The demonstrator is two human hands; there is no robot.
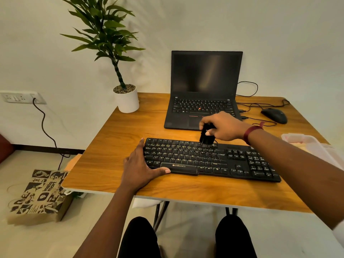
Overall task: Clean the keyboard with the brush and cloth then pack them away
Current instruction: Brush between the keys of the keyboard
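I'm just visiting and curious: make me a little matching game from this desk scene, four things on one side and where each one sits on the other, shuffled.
Things:
1. brush
2. potted plant
3. mouse
4. paper bag

Places:
A. on the floor, left of the table
B. far left corner of the table
C. in the right hand, bristles on the keyboard top row
D. on the table, right of the laptop

Pairs: 1-C, 2-B, 3-D, 4-A
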